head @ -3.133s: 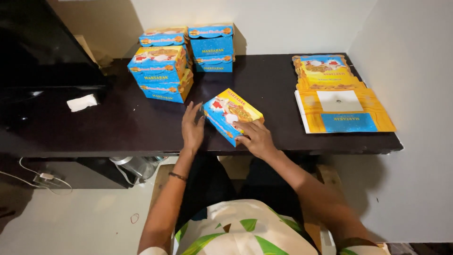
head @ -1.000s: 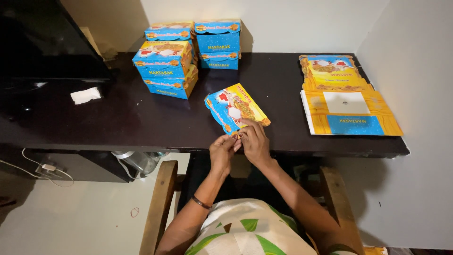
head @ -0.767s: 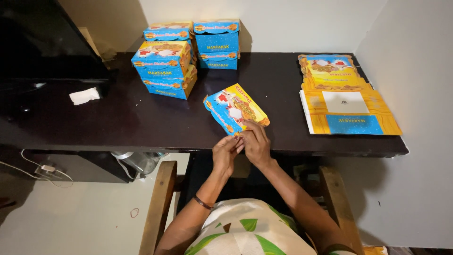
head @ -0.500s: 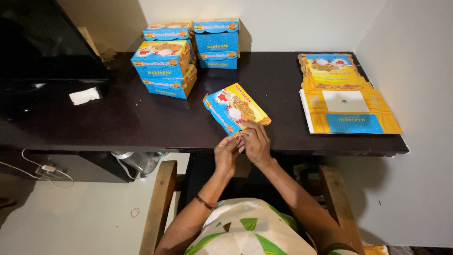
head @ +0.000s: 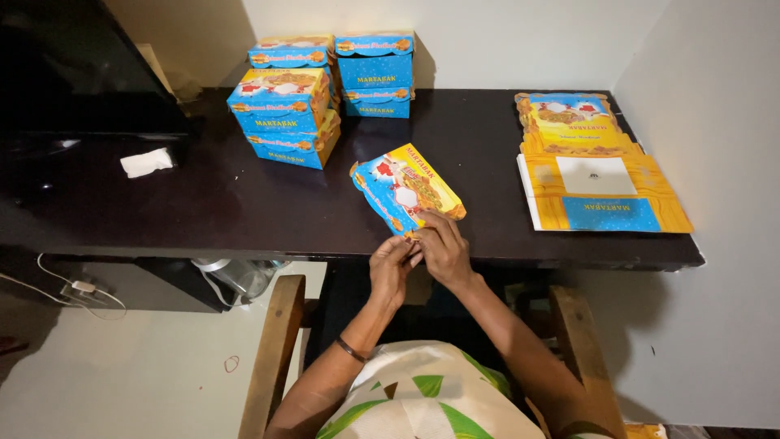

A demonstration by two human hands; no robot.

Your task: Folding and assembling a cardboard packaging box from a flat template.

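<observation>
Blue-yellow carton (head: pixel 406 187) pinched at near corner by left hand (head: pixel 392 267) and right hand (head: pixel 443 248); box stacks (head: pixel 284 114) beyond left hand, on table (head: pixel 203 203).

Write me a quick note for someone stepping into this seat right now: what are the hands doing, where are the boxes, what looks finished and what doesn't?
Left hand: fingertips pinching the near corner of the half-folded box at the front edge of the dark table.
Right hand: gripping the same corner from the right side.
Done: four folded boxes stacked in two piles at the back left of the table.
Left: the box in hand is not yet closed up; a pile of flat box sheets lies unfolded at the right end of the table.
Also there: a crumpled white tissue at the left.
</observation>
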